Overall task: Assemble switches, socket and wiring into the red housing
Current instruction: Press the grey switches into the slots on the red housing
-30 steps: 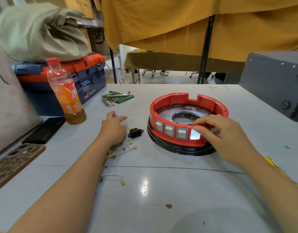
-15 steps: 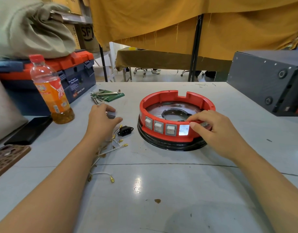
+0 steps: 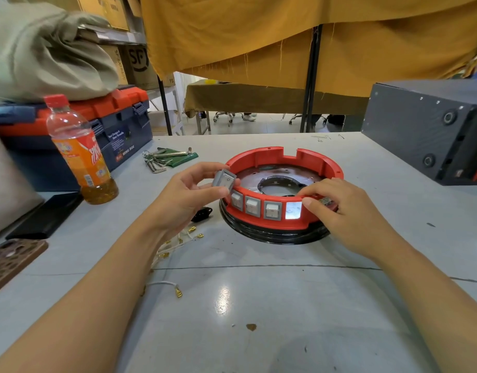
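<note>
The red ring housing (image 3: 321, 162) sits on a black base mid-table. Three grey rocker switches (image 3: 252, 206) fill its front wall, and beside them is one open slot (image 3: 293, 210). My left hand (image 3: 183, 196) pinches a loose grey switch (image 3: 224, 179) just left of the housing's rim, lifted off the table. My right hand (image 3: 337, 208) grips the housing's front right wall, thumb beside the open slot, fingers over the rim. A black power socket (image 3: 203, 213) lies on the table under my left hand. White wires with brass terminals (image 3: 178, 244) trail toward me.
An orange drink bottle (image 3: 82, 152), a blue-and-red toolbox (image 3: 119, 122) and hex keys on a green pouch (image 3: 168, 157) stand at the left. Two phones (image 3: 43, 216) lie at the left edge. A dark grey box (image 3: 426, 127) stands at the right.
My left hand picked the loose grey switch off the table and raised it toward the housing's left rim. My right hand stayed on the housing's front wall.
</note>
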The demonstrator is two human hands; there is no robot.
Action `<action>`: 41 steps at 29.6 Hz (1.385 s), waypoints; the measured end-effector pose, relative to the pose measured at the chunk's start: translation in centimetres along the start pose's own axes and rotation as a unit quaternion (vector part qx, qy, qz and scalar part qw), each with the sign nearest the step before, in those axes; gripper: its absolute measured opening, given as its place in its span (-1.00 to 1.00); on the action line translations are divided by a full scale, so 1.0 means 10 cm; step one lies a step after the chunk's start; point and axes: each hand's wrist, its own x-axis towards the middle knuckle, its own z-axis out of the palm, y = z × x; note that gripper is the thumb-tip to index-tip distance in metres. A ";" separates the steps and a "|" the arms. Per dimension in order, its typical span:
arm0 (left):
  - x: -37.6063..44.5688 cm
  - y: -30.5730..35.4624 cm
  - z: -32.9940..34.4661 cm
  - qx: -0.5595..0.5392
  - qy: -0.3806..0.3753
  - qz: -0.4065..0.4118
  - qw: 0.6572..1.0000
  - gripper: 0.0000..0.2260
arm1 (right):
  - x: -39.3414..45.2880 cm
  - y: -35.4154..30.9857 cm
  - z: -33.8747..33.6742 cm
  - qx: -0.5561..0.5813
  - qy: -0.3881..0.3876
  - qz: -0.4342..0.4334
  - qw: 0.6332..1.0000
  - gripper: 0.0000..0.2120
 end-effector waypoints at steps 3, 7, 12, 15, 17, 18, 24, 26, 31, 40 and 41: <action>0.00 0.01 0.00 0.043 0.010 0.014 0.999 -0.65 | 0.00 0.01 0.01 -0.003 -0.001 0.001 1.000 -0.83; -0.02 0.05 0.06 0.101 0.016 0.028 0.994 -0.69 | 0.00 0.02 0.02 -0.002 0.004 -0.001 1.000 -0.83; -0.04 0.11 0.20 0.058 -0.030 0.047 0.997 -0.73 | 0.01 0.03 -0.01 -0.017 0.012 -0.020 1.000 -0.80; -0.07 0.15 0.33 0.088 -0.051 0.053 0.993 -0.76 | 0.01 0.04 -0.05 -0.020 0.018 -0.025 0.999 -0.79; -0.09 0.17 0.44 0.123 -0.060 0.062 0.989 -0.77 | 0.00 0.03 -0.07 -0.007 0.009 -0.017 1.000 -0.81; -0.10 0.18 0.49 0.139 -0.063 0.070 0.986 -0.78 | 0.00 0.02 -0.08 0.010 0.006 -0.011 1.000 -0.83; -0.12 0.12 0.80 0.284 -0.067 0.129 0.948 -0.80 | -0.01 -0.06 -0.22 0.112 0.009 0.001 0.994 -0.83; -0.13 0.08 0.87 0.328 -0.055 0.144 0.932 -0.80 | -0.03 -0.07 -0.27 0.149 -0.023 -0.005 0.989 -0.81; -0.14 0.03 0.97 0.396 -0.006 0.192 0.898 -0.81 | -0.04 -0.10 -0.28 0.172 -0.090 -0.027 0.981 -0.80; -0.19 -0.03 1.01 0.470 0.039 0.254 0.844 -0.82 | -0.07 -0.13 -0.27 0.146 -0.072 -0.024 0.986 -0.79; -0.19 -0.04 1.00 0.471 0.043 0.254 0.844 -0.81 | -0.08 -0.14 -0.27 0.146 -0.073 -0.022 0.986 -0.78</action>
